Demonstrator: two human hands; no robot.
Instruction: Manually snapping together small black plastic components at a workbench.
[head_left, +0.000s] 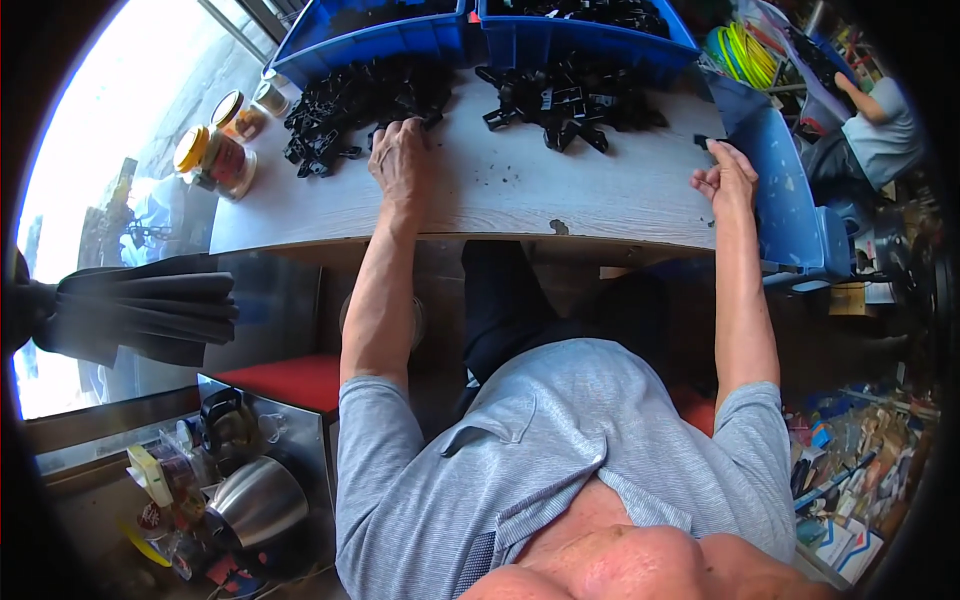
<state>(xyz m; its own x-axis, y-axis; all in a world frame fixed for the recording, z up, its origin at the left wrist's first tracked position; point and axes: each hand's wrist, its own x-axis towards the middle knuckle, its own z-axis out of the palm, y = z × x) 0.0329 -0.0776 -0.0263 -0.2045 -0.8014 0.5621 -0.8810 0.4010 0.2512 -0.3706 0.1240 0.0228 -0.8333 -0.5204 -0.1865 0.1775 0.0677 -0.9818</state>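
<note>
My left hand (398,162) is at the near edge of the left pile of black plastic parts (345,105). Its fingers bend down and close on a black part there, with the fingertips partly hidden. At the table's right edge is my right hand (728,180), its lower fingers curled in. A small black plastic part (702,141) shows at its fingertips, beside the light blue bin (785,160). Between the hands, a second pile of black plastic parts (570,105) lies on the pale wood-grain table (480,200).
Two blue crates (370,45) with black parts stand along the far edge. Lidded jars (215,160) sit at the table's left. A coil of yellow-green cable (745,55) lies at the far right, near another person (880,130). A metal pot (258,500) is at lower left.
</note>
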